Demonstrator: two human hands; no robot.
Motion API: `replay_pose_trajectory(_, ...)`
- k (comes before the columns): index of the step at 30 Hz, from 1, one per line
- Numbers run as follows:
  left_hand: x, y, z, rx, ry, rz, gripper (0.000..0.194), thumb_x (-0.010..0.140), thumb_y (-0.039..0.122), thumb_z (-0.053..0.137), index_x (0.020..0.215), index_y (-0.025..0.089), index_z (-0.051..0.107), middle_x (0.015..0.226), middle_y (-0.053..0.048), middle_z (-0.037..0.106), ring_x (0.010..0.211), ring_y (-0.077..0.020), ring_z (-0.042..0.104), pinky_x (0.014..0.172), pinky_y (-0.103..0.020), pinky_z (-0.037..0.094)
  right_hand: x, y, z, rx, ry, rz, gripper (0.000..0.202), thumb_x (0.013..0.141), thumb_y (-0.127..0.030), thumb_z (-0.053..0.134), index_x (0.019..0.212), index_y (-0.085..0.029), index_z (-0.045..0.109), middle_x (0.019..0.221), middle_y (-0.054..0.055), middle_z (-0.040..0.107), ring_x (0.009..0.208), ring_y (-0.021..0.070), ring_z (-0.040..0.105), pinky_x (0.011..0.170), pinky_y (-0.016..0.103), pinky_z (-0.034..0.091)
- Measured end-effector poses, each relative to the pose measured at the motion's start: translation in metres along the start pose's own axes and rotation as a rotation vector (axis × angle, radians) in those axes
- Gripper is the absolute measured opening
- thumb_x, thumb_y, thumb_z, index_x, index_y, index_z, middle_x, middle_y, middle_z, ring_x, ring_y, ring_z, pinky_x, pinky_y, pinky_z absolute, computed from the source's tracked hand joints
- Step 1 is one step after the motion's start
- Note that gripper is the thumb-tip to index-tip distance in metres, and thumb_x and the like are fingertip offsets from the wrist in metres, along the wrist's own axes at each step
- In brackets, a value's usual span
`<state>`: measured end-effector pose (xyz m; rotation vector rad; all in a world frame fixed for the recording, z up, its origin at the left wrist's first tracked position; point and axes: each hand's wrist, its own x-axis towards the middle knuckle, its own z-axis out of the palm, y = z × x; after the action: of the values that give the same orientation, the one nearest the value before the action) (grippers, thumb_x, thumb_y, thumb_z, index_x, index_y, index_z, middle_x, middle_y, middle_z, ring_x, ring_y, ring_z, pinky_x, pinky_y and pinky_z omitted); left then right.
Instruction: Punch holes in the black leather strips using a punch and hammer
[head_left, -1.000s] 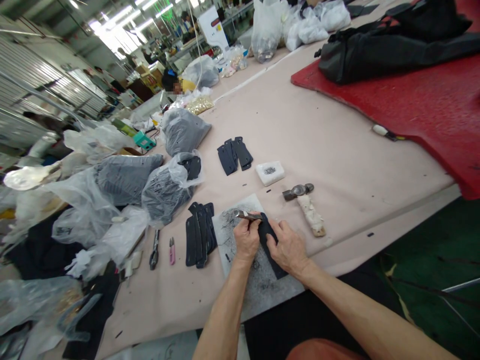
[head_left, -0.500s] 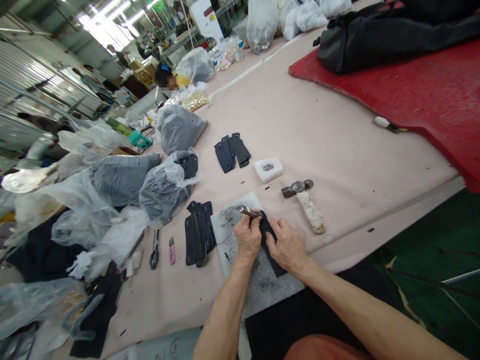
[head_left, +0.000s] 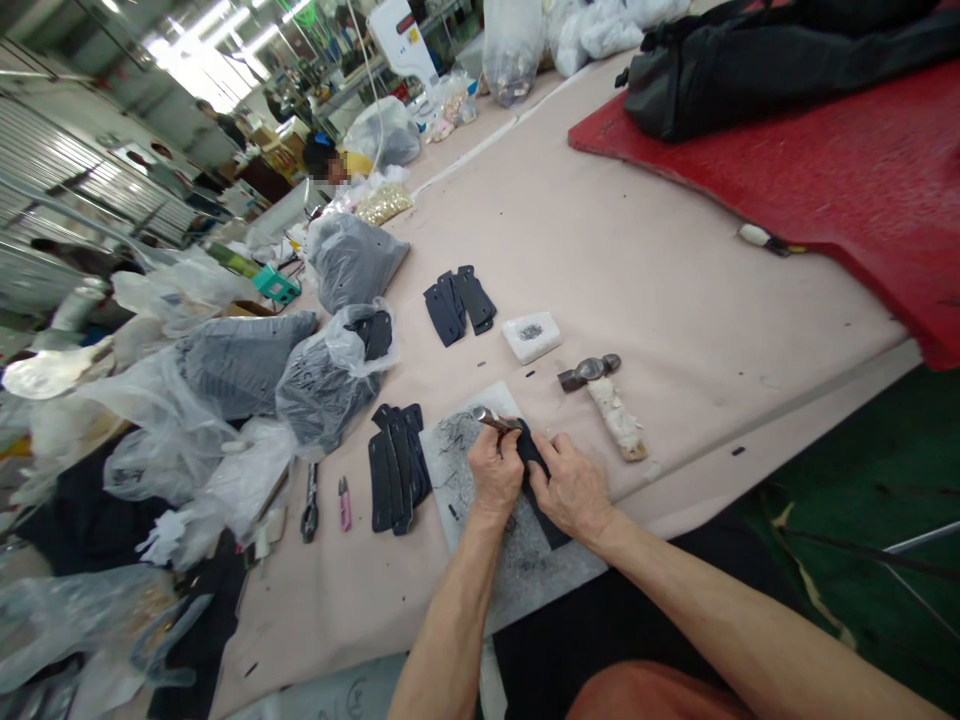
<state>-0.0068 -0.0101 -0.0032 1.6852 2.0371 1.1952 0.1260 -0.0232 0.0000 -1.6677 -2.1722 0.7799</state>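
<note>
My left hand is closed round a metal punch, its shiny end sticking out above the fingers. My right hand has its thumb and fingers on a black strip-like piece, close beside the left fingers. Under both hands lies a pale board strewn with dark marks and scraps. To the right rests a hammer with a wrapped white handle. A white block with a dark smudge sits beyond the board. The punch's lower tip is hidden by my fingers.
Black cut pieces lie left of the board, others farther back. Pink snips and a dark-handled tool lie left. Filled plastic bags crowd the left side. A red sheet with a black bag covers the far right.
The view has shifted slightly. My right fingers have moved a little along the black piece, nearer its upper end; my left hand keeps its hold on the punch.
</note>
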Motion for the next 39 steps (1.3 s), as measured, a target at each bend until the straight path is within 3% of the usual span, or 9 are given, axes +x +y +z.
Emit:
replay_pose_trajectory(10, -0.0022, -0.0022, -0.0046, -0.07, 0.038, -0.05, 0.017, 0.088, 0.024, 0.055, 0.092, 0.018, 0.071, 0.094, -0.007, 0.075, 0.092, -0.0218, 0.07, 0.089, -0.037, 0.055, 0.0002, 0.0005, -0.0009, 0.018, 0.009, -0.003, 0.047, 0.093, -0.034, 0.047, 0.138, -0.025, 0.053, 0.102, 0.007, 0.06, 0.079, 0.0189, 0.059, 0.066, 0.03, 0.036)
replay_pose_trajectory(23, -0.0031, -0.0036, -0.0068, -0.081, 0.062, -0.086, 0.018, 0.09, 0.027, 0.055, 0.092, 0.019, 0.071, 0.095, -0.006, 0.074, 0.092, -0.0219, 0.069, 0.088, -0.039, 0.056, 0.0013, 0.0016, 0.0005, 0.043, 0.022, -0.001, 0.046, 0.092, -0.035, 0.048, 0.137, -0.025, 0.054, 0.101, 0.007, 0.061, 0.077, 0.0179, 0.058, 0.064, 0.029, 0.035)
replay_pose_trajectory(30, -0.0035, -0.0045, -0.0049, -0.048, 0.023, 0.016, 0.017, 0.089, 0.024, 0.057, 0.095, 0.019, 0.071, 0.095, -0.006, 0.076, 0.092, -0.0214, 0.071, 0.089, -0.038, 0.056, 0.0015, 0.0015, 0.0002, 0.049, 0.016, 0.002, 0.046, 0.092, -0.034, 0.047, 0.137, -0.024, 0.054, 0.102, 0.007, 0.061, 0.078, 0.0178, 0.058, 0.064, 0.029, 0.035)
replay_pose_trajectory(39, -0.0021, 0.0007, 0.0008, 0.086, 0.033, 0.049, 0.018, 0.09, 0.023, 0.053, 0.093, 0.019, 0.069, 0.092, -0.007, 0.076, 0.088, -0.0207, 0.071, 0.082, -0.033, 0.056, 0.0008, 0.0027, 0.0019, 0.042, 0.012, 0.006, 0.047, 0.093, -0.034, 0.047, 0.138, -0.023, 0.054, 0.103, 0.008, 0.061, 0.079, 0.0183, 0.058, 0.065, 0.029, 0.035)
